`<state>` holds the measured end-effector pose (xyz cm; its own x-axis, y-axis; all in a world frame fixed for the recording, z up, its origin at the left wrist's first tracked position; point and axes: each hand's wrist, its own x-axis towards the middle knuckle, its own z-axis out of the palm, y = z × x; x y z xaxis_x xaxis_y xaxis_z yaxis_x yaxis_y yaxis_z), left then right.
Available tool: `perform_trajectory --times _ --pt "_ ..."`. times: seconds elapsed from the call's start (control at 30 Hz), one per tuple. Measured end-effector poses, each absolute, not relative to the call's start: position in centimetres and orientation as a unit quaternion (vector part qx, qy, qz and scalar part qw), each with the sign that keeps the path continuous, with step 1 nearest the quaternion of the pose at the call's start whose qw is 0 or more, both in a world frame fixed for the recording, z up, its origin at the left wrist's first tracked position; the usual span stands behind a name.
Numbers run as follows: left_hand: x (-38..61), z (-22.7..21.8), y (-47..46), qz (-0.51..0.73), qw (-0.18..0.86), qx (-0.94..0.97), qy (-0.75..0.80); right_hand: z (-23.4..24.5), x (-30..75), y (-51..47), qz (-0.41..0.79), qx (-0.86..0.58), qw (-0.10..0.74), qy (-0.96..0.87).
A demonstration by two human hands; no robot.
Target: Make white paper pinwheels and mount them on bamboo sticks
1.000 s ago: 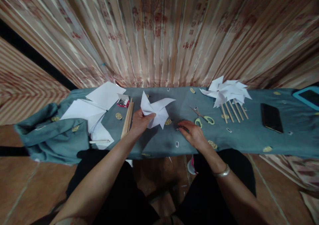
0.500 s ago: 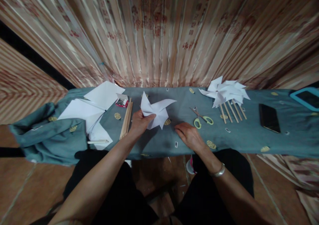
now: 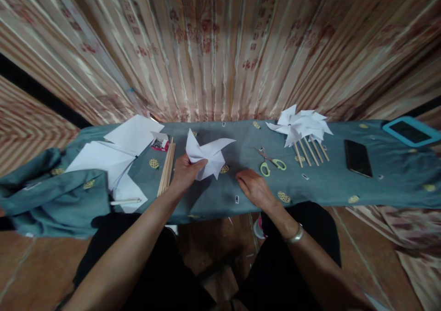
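A white paper pinwheel (image 3: 211, 158) is pinched at its centre by my left hand (image 3: 185, 169), thumb on top. No stick shows on this pinwheel. My right hand (image 3: 253, 187) hovers low over the cloth just to the right of it, fingers curled together. Whatever those fingers hold, if anything, is hidden. Scissors with green handles (image 3: 272, 163) lie partly open beyond my right hand. To the left of my left hand are a bundle of wooden sticks (image 3: 166, 169) and a small red-and-white box (image 3: 160, 142) of metal pins or tacks.
Several finished pinwheels on sticks (image 3: 303, 128) lie at the back right, with a black phone (image 3: 358, 158) and a blue-framed tablet (image 3: 411, 132) farther right. White paper sheets (image 3: 103, 158) and a pale pen (image 3: 126, 201) rest on the left. A pleated curtain (image 3: 213, 72) hangs behind the cloth-covered table (image 3: 248, 134).
The whole scene has shifted slightly left in view as my head turned. Both hands keep nearly the same pose, and the pinwheel stays in my left hand.
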<state>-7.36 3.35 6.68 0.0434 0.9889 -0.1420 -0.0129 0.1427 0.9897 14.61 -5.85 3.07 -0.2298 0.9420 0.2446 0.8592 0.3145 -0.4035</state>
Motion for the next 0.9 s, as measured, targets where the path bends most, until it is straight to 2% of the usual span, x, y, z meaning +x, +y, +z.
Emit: perform_trajectory --times 0.27,0.57,0.73,0.9 --pt "-7.3 6.9 3.2 0.455 0.552 0.47 0.517 2.9 15.0 -5.9 0.078 -0.583 0.258 -0.767" --pt "-7.1 7.1 3.0 0.462 0.567 0.454 0.509 3.1 15.6 -5.8 0.142 -0.621 0.314 -0.704" --pt "-7.2 7.0 2.9 0.463 0.567 0.459 0.504 3.2 15.1 -5.9 0.159 -0.62 0.296 -0.709" --pt "-7.2 7.1 2.7 0.455 0.574 0.458 0.504 2.8 14.6 -6.0 0.103 -0.604 0.244 -0.752"
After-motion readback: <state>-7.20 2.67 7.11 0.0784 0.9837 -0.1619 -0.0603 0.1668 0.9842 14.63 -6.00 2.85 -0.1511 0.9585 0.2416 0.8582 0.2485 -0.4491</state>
